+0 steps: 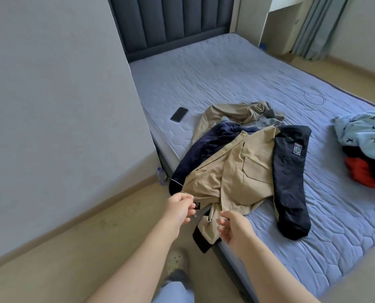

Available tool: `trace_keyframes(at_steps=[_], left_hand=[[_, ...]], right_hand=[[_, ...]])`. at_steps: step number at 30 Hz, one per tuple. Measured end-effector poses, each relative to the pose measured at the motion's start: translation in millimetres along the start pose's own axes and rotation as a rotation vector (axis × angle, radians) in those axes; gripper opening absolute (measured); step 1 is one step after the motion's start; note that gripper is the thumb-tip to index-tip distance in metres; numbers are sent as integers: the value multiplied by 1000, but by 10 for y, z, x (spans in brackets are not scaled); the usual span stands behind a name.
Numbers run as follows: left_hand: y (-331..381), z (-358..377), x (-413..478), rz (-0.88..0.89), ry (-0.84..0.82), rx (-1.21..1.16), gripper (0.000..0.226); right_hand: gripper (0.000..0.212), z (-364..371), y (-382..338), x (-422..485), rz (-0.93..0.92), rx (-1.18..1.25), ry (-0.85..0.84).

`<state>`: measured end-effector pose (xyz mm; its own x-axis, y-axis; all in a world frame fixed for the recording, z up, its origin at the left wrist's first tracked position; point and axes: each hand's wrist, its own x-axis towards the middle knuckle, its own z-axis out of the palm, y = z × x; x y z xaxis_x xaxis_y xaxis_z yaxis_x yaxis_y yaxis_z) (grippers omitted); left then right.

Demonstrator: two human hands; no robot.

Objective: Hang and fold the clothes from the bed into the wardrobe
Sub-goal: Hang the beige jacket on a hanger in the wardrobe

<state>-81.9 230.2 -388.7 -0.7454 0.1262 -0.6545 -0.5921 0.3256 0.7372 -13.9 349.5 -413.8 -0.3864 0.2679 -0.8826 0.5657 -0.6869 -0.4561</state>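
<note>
Tan jacket (236,171) on bed (225,73): L hand (180,206) pinches its edge, R hand (232,228) fingers loosely curled, empty; phone (179,114) & blue pile (363,132) nearby.

Tan jacket (232,171), lilac hexagon-quilted mattress (225,73), perhaps bird-printed pale-blue cloth (361,132)

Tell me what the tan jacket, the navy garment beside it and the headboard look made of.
Tan jacket: thin woven cloth, perhaps cotton, matte with sharp creases. Navy garment: plush, velvet-like pile, its folds catching a soft sheen. Headboard: dark padded upholstery in vertical channels, apparently fabric.
</note>
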Motion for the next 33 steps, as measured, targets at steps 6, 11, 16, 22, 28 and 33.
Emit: trace_keyframes(at_steps=[6,11,16,22,28,33], left_hand=[[499,-279,876,-24,-28,79,14],[701,-189,1514,-51,-37,135,15],[848,115,2123,-58,-68,250,20],[931,557,2877,-102,-68,445,22],[773,1091,3644,-8,-203,729,16],[470,1448,4239,157,-341,948,42]], right_hand=[[15,757,-451,415,-21,43,41],[12,930,-764,891,16,36,113],[10,920,-1147,1494,32,30,135],[12,725,-1500,2234,2,-155,194],[24,473,-1562,3098,-99,-528,344],[66,374,-1796,3631,-159,-766,533]])
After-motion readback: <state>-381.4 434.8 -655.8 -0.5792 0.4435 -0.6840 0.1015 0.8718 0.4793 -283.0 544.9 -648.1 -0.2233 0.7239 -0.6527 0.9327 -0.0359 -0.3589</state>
